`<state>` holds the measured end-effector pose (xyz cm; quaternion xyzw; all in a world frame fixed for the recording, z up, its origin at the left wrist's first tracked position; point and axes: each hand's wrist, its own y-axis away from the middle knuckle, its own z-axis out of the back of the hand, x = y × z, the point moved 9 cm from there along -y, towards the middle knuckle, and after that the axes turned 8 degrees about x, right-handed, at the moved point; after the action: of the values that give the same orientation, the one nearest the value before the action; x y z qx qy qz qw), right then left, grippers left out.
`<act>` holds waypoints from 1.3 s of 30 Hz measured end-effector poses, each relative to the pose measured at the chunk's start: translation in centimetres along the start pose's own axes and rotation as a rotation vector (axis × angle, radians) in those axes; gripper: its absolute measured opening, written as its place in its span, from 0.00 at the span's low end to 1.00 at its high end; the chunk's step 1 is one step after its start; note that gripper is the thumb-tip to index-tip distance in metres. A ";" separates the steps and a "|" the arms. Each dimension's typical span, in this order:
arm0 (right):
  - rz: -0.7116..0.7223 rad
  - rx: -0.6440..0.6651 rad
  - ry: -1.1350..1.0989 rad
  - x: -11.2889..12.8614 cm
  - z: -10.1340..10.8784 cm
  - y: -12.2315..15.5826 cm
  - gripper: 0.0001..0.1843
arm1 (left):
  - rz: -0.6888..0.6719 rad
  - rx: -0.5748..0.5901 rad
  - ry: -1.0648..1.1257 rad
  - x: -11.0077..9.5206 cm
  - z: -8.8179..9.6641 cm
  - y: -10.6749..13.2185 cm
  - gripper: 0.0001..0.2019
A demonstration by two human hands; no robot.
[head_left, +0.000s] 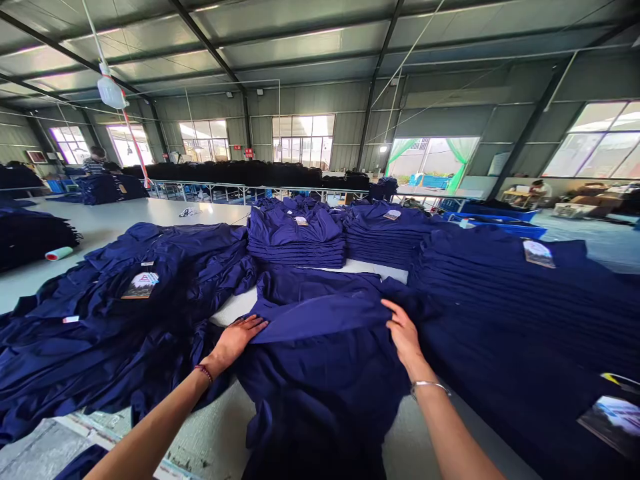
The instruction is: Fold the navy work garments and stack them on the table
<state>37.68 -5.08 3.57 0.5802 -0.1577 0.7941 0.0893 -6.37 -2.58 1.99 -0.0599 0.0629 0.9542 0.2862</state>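
Observation:
A navy blue garment (320,373) lies spread in front of me, its near end hanging toward me and a smooth band folded across its middle. My left hand (240,337) rests on the left end of that band, fingers stretched out flat. At the right end, my right hand (404,333) grips the fabric edge, index finger extended and the other fingers curled; its thumb is hidden. To the left is a loose heap of navy garments (170,267) with a printed hang tag (141,285). Close on the right rises a folded navy stack (480,273).
Behind the garment stand two more folded stacks (295,247) (380,237) with tags on top. A lint roller (59,253) lies on the pale table (170,212) at left. Blue bins (500,225) are beyond the right stack. A person (95,161) stands far left.

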 end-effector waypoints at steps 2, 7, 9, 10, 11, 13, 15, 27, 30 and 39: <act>-0.189 0.059 0.210 -2.7 -0.1 0.5 0.30 | -0.017 0.097 -0.012 0.3 -1.1 0.5 0.33; -0.297 0.080 0.349 -4.7 -0.7 0.5 0.21 | -0.099 0.113 0.183 -0.4 0.0 -0.4 0.23; -0.298 0.091 0.366 -4.5 -1.4 0.1 0.23 | -0.067 -0.030 0.262 -0.3 2.2 -2.1 0.20; -0.291 0.100 0.367 -4.3 -1.8 -0.2 0.22 | -0.035 -0.094 0.261 -0.2 3.1 -3.1 0.20; -0.279 0.108 0.363 -4.2 -2.2 -0.4 0.20 | -0.002 -0.141 0.247 -0.1 3.7 -4.1 0.19; -0.253 0.114 0.347 -4.0 -2.7 -0.6 0.18 | 0.068 -0.143 0.165 0.1 3.8 -6.3 0.20; -0.232 0.112 0.330 -3.9 -2.7 -0.6 0.22 | 0.135 -0.087 0.085 0.7 3.3 -8.3 0.21; -0.112 -0.093 0.461 -3.8 0.5 -0.7 0.32 | 0.393 -0.197 -0.023 5.3 4.2 -8.6 0.25; 0.140 -0.100 0.598 -0.4 -2.7 -0.8 0.25 | 0.244 -0.215 0.050 2.0 3.6 -9.0 0.20; 0.152 0.432 1.021 -0.1 -13.3 1.3 0.31 | -0.085 0.243 0.119 -4.7 -3.8 -9.3 0.42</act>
<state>25.42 -1.59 -0.44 0.1140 0.0307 0.9927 -0.0241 2.99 1.99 -1.89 -0.0839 0.1923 0.9214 0.3271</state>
